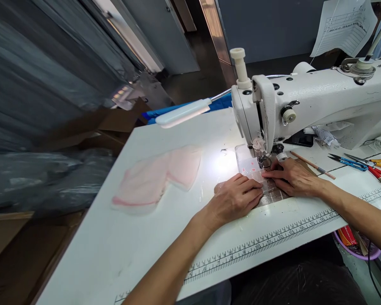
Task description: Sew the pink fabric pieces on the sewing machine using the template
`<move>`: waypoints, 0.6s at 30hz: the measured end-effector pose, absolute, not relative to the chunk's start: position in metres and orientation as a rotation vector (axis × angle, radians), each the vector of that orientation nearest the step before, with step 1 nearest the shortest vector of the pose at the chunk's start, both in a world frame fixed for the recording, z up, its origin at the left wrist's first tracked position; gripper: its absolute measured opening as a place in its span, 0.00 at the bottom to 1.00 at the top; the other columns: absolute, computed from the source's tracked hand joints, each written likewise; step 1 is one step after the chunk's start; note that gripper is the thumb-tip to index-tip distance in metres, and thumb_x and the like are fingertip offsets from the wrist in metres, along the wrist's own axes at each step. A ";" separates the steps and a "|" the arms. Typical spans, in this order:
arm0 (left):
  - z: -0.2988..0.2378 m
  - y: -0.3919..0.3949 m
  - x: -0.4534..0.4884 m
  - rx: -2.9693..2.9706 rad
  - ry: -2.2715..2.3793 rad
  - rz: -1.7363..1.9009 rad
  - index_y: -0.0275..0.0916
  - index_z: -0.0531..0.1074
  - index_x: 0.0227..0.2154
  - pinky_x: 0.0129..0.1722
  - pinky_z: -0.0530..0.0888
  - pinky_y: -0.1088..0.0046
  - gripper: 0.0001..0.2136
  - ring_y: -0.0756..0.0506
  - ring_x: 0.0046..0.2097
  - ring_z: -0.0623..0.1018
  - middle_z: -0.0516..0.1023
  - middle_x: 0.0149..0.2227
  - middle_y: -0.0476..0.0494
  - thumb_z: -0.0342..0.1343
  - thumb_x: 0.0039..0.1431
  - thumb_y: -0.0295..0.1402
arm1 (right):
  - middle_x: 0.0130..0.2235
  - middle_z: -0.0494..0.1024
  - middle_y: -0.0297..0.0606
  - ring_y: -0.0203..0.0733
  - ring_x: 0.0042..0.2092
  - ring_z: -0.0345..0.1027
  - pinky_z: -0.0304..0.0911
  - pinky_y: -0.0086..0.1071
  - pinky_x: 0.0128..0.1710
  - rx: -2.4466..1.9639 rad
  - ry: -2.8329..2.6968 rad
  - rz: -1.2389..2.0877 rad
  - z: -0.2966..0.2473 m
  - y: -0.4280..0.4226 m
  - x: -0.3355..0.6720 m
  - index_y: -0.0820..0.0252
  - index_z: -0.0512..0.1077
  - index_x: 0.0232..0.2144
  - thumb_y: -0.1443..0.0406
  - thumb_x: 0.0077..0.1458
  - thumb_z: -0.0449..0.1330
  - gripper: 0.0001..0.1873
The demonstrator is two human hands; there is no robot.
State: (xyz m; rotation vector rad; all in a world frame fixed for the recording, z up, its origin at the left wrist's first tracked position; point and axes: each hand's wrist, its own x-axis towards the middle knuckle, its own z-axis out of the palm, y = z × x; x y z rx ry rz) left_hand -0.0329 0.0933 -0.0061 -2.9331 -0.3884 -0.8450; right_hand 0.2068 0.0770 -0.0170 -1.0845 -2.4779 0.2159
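Note:
A white sewing machine (320, 97) stands over the table, its presser foot (263, 162) close above a small sheer, pale fabric piece (252, 166) with pink marks. My left hand (236, 199) lies flat on the near side of this fabric, fingers stretched toward the foot. To the right of the needle area, my right hand (295, 176) pinches the fabric's edge between thumb and fingers. Part of the fabric is hidden under both hands. On the table to the left lies a larger sheer pink fabric piece (152, 178) with a darker pink edge.
A lamp (184, 113) reaches over the table from behind. On the right lie a pencil (313, 165), blue thread snips (349, 162) and red-handled scissors (379, 176). A printed ruler (257, 245) runs along the front edge. Below is a purple basket (357, 253); cardboard boxes (120, 116) stand left.

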 end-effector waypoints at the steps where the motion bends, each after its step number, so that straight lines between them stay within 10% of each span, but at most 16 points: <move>1: -0.004 0.093 -0.033 -2.964 -0.387 -0.808 0.37 0.76 0.34 0.32 0.74 0.68 0.08 0.48 0.33 0.78 0.82 0.36 0.44 0.52 0.64 0.26 | 0.47 0.72 0.46 0.46 0.44 0.64 0.64 0.41 0.43 -1.071 -2.495 0.219 -0.016 0.077 0.207 0.52 0.76 0.52 0.67 0.64 0.52 0.18; 18: 0.000 0.100 -0.035 -3.079 -0.529 -0.655 0.37 0.76 0.37 0.37 0.72 0.63 0.10 0.45 0.33 0.75 0.80 0.40 0.41 0.51 0.58 0.33 | 0.45 0.72 0.47 0.41 0.33 0.63 0.61 0.37 0.34 -1.290 -2.591 0.108 -0.008 0.075 0.197 0.53 0.71 0.55 0.63 0.66 0.48 0.19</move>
